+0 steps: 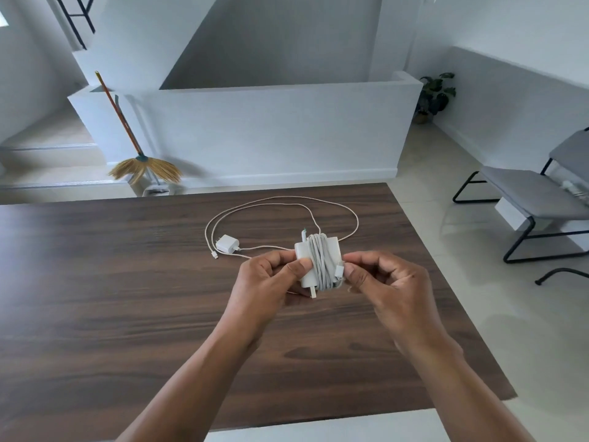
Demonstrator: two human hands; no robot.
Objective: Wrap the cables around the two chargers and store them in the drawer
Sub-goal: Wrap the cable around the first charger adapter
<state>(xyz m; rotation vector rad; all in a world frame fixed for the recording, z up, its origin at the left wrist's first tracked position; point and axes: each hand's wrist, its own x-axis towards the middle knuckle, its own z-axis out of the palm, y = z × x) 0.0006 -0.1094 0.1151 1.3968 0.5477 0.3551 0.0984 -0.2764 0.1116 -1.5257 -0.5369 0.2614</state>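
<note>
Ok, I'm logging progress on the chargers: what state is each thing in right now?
Large charger: held above the table, cable wound round it.
Small charger: lying on the table, cable loose, unwrapped.
Left hand: grips the large charger.
Right hand: pinches the cable's end plug.
Broom: leaning against the wall.

Home interior: white-walled stairwell (255,129), straw broom with orange handle (140,167), potted green plant (435,94), grey cushioned metal-frame chair (535,193), dark wood-grain table (127,266).
</note>
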